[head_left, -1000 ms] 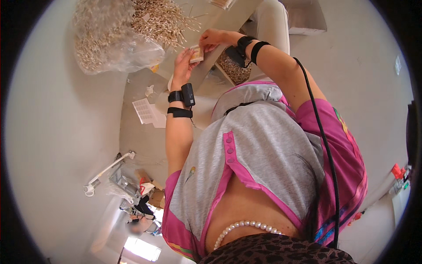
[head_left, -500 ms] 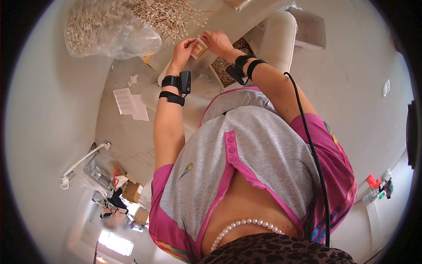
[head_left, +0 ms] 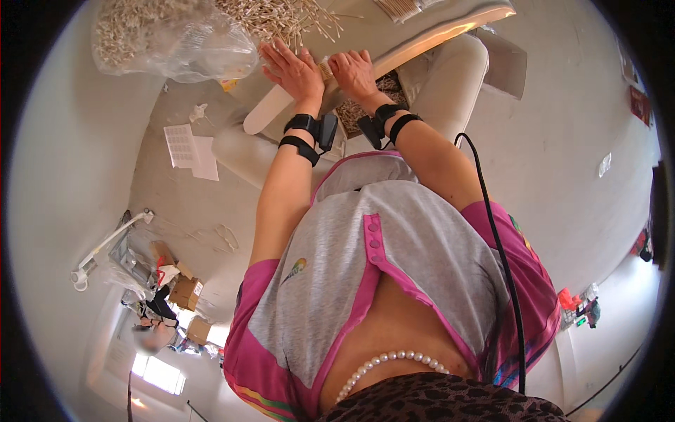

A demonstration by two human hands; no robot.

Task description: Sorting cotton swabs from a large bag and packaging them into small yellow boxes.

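Observation:
At the table's near edge, a small clear packet of cotton swabs (head_left: 325, 69) sits between my two hands, mostly hidden by them. My left hand (head_left: 299, 76) has its fingers spread, pointing up and left, and its thumb side lies against the packet. My right hand (head_left: 355, 74) has its fingers curled, with the thumb side at the packet's right edge. Just beyond my left fingertips lies a loose heap of cotton swabs (head_left: 281, 21). A large clear plastic bag (head_left: 218, 53) full of swabs is to its left.
Bundled swabs (head_left: 401, 8) lie at the far edge of view. Below the table edge (head_left: 450, 34) stands a box of swabs (head_left: 358, 116), beside a cream rounded form (head_left: 455, 84). An open pale box (head_left: 505, 67) is further right. Printed sheets (head_left: 191, 151) are on the floor at left.
My left hand has let go of the packet and spread its fingers. The packet has gone from raised and tilted between both hands to low near the table edge. The view has shifted slightly.

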